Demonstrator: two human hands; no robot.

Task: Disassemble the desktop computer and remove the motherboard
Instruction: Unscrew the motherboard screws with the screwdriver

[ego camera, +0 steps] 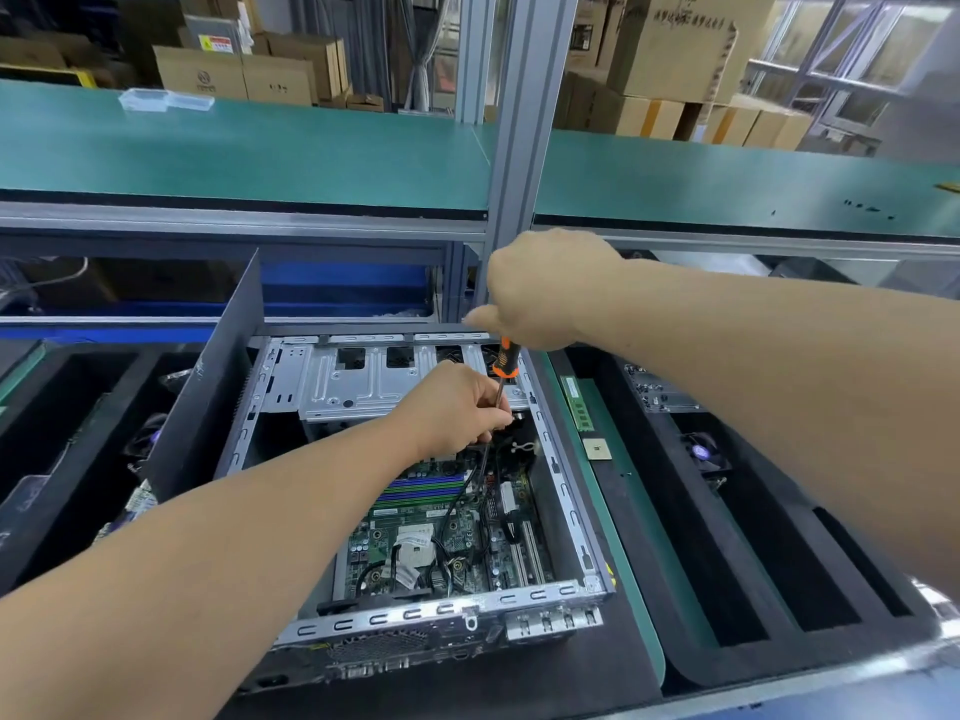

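Observation:
An open desktop computer case (563, 504) lies on the bench, its green motherboard (452, 537) showing inside with black cables across it. A silver drive cage (363, 381) fills the far end of the case. My right hand (545, 288) grips the top of an orange-and-black screwdriver (504, 358) that points straight down into the case. My left hand (457, 407) pinches the screwdriver's shaft low down, near the far edge of the motherboard. The tip is hidden behind my left hand.
The case's dark side panel (213, 387) stands propped at the left. On the green mat at the right lie a RAM stick (576, 402) and a CPU chip (597, 449). Black foam trays (769, 537) hold a fan (706, 454). A green shelf (260, 148) overhangs.

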